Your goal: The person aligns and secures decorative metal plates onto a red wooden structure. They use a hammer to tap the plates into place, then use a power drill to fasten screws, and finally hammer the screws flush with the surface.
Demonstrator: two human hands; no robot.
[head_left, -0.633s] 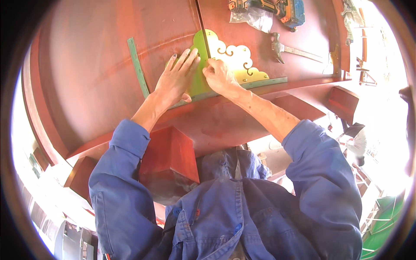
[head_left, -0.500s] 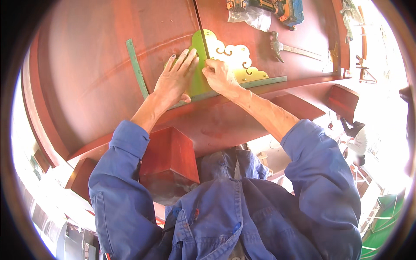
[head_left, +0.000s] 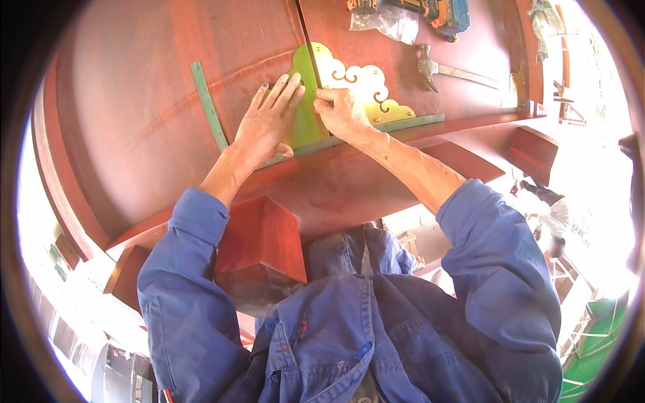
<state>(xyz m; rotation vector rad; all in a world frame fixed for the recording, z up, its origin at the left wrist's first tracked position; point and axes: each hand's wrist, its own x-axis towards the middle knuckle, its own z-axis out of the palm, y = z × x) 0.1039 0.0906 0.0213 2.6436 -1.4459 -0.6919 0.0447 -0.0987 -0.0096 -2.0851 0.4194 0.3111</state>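
My left hand (head_left: 270, 119) lies flat with fingers stretched out, pressing on a yellow-green half of a cloud-shaped brass plate (head_left: 309, 117). The matching right half, a shiny brass plate (head_left: 368, 77) with scrolled cut-outs and small studs, sits across a dark seam in the red-brown wood panel (head_left: 154, 87). Over that half's inner edge, beside the seam, my right hand (head_left: 344, 115) is closed with its fingers curled. What it pinches, if anything, is hidden. A green strip (head_left: 416, 123) runs under the plates' lower edge, and another green strip (head_left: 209, 106) stands slanted left of my left hand.
A claw hammer (head_left: 427, 68) lies on the panel to the right. Beyond it are an orange and black power tool (head_left: 451, 17) and a clear plastic bag (head_left: 386, 25). A red wooden block (head_left: 259, 238) juts out near my body. Another person (head_left: 554, 218) is at the far right.
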